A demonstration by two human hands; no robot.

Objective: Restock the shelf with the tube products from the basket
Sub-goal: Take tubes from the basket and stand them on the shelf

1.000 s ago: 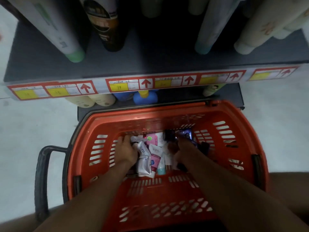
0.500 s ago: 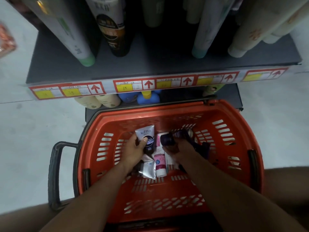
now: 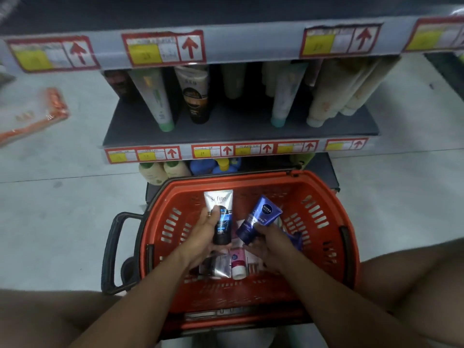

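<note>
An orange basket (image 3: 324, 237) stands on the floor in front of the shelf (image 3: 241, 133). My left hand (image 3: 204, 232) grips a silver and black tube (image 3: 221, 217) above the basket, thumb across its front. My right hand (image 3: 266, 243) holds a dark blue tube (image 3: 261, 219) tilted to the right, just above the basket. Several more tubes lie on the basket floor, among them a pink and white tube (image 3: 238, 263) and a silver tube (image 3: 221, 267).
Tall tubes stand cap-down on the shelf, with dark bare gaps between them. Price tags (image 3: 227, 149) line the shelf edge. Bottles (image 3: 160, 172) sit on the bottom shelf behind the basket. An orange packet (image 3: 54, 106) lies on the floor at left. The basket's black handle (image 3: 113, 249) sticks out left.
Both hands have lifted out of the pile, each with a tube. The view has tilted up, bringing a higher shelf edge into sight.
</note>
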